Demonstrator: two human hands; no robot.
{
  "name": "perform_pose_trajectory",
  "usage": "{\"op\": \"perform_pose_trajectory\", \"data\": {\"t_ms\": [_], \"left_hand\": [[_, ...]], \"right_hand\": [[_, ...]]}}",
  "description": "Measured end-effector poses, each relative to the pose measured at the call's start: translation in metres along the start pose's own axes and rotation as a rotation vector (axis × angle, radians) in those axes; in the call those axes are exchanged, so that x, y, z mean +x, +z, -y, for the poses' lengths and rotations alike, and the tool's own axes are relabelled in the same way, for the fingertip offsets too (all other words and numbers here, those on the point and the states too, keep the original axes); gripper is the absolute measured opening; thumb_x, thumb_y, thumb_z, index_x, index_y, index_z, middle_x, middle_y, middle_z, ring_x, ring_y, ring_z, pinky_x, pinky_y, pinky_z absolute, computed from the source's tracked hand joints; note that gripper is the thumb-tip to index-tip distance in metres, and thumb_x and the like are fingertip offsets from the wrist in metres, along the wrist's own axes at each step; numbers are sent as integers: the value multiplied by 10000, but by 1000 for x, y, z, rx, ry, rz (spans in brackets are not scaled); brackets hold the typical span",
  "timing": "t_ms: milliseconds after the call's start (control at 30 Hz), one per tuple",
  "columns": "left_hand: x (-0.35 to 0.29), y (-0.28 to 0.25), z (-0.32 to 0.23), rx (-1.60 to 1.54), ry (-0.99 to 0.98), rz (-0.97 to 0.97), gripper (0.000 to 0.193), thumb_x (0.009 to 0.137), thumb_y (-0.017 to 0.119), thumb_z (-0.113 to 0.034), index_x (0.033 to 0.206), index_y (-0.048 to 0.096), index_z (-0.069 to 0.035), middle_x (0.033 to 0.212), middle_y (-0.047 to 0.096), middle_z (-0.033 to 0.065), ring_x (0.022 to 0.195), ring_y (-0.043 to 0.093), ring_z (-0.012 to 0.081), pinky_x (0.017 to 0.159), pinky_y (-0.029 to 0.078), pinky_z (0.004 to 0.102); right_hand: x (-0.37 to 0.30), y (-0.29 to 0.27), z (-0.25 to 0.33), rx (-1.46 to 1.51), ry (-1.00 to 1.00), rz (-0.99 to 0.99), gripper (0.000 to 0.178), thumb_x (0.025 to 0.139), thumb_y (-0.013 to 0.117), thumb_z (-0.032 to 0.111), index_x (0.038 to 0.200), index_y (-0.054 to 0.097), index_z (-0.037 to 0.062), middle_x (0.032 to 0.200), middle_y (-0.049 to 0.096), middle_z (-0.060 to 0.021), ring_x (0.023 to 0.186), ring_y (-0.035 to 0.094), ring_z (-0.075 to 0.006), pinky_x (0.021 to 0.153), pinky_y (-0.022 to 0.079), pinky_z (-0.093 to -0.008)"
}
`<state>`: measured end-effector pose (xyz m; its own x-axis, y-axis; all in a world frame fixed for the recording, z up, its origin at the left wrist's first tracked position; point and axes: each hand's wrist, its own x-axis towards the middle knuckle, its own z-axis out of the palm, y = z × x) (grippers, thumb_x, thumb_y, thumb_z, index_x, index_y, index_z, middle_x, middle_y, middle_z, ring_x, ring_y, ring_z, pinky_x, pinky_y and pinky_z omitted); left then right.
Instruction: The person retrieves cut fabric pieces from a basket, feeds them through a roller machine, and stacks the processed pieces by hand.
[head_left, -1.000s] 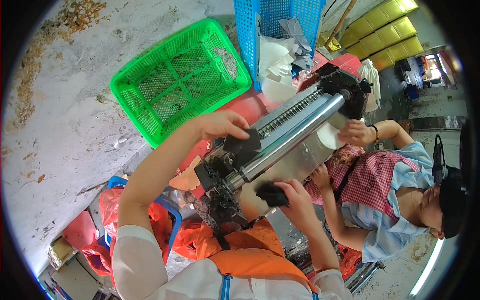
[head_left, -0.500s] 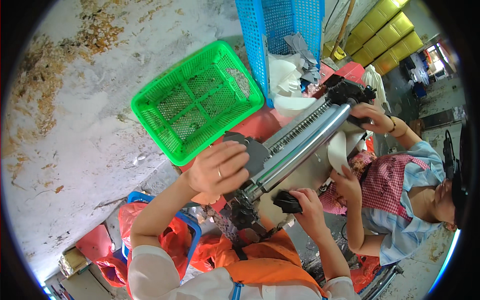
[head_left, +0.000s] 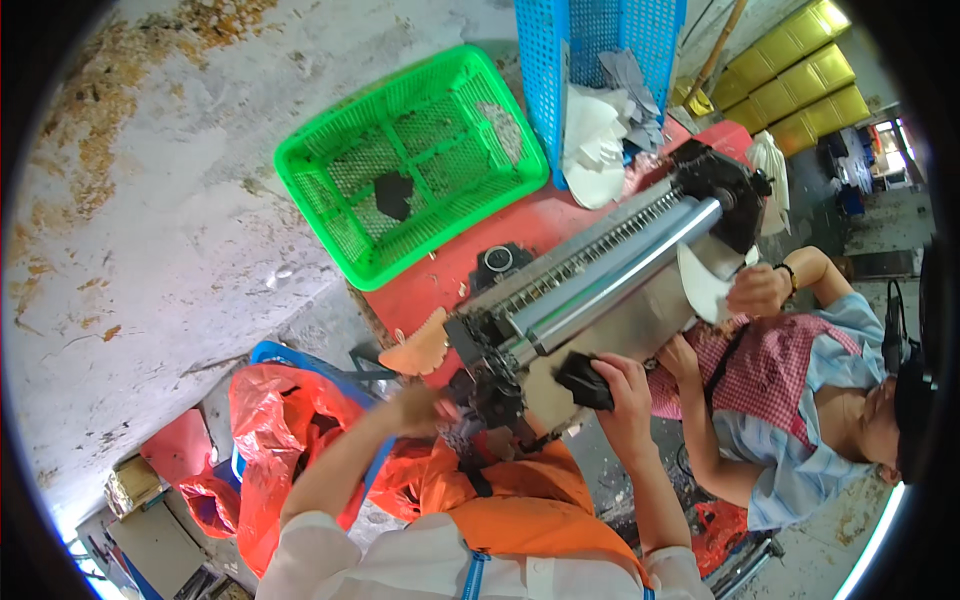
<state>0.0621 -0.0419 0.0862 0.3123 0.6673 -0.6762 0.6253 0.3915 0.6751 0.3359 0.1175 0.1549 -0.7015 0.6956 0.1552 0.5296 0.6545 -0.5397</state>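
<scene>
My right hand [head_left: 625, 388] is closed around a small stack of black sheet pieces [head_left: 582, 381], over the metal feed plate [head_left: 625, 345] of a roller machine [head_left: 610, 275]. Smeared by motion, my left hand [head_left: 425, 408] is low beside the machine's near left end, and its fingers cannot be made out. A single black piece [head_left: 394, 195] lies inside the green plastic basket [head_left: 318, 218] beyond the machine. An orange-tan scalloped piece [head_left: 415, 345] sits by the machine's left end.
Across the machine, a co-worker [head_left: 790, 400] handles a curved white piece [head_left: 705, 285]. A blue basket [head_left: 543, 95] holds white and grey pieces. Red plastic bags [head_left: 275, 430] fill a blue crate at lower left. Gold boxes [head_left: 785, 70] are stacked far right.
My left hand has drawn back from beside the green basket toward me, and a black piece now lies in that basket. The co-worker's hand has moved from the machine's end to the white piece.
</scene>
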Motion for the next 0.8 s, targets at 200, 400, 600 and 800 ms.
{"op": "perform_pose_trajectory", "data": {"t_ms": [200, 400, 600, 800], "left_hand": [[51, 144, -43, -1937, 291, 179, 598, 852, 694, -145, 1348, 395, 10, 1247, 554, 205, 1087, 608, 305, 966, 496, 398], [69, 163, -34, -2009, 313, 223, 488, 856, 664, -52, 1301, 473, 11, 1235, 568, 210, 1120, 595, 291, 975, 504, 387], [70, 163, -36, -1984, 336, 187, 457, 854, 665, -51, 1279, 509, 11, 1218, 584, 203, 1141, 584, 287, 968, 507, 377], [69, 156, -41, -1946, 402, 181, 434, 873, 647, -65, 1277, 502, 1, 1221, 584, 189, 1114, 601, 264, 946, 521, 359]], "right_hand": [[-3, 7, -1, 24, 10, 41, 474, 603, 654, -77, 1061, 591, 32, 1057, 590, -121, 982, 553, -331, 843, 458, -401], [-3, 5, -2, 59, 10, 50, 439, 622, 659, -57, 1047, 590, 29, 1046, 594, -125, 974, 557, -325, 835, 459, -393], [-2, 6, -5, 51, 33, 63, 430, 624, 674, -43, 1039, 594, 33, 1034, 594, -126, 974, 559, -326, 836, 459, -392], [1, 6, -7, 53, 38, 70, 452, 609, 684, -49, 1043, 594, 38, 1035, 592, -124, 972, 558, -327, 837, 459, -393]]}}
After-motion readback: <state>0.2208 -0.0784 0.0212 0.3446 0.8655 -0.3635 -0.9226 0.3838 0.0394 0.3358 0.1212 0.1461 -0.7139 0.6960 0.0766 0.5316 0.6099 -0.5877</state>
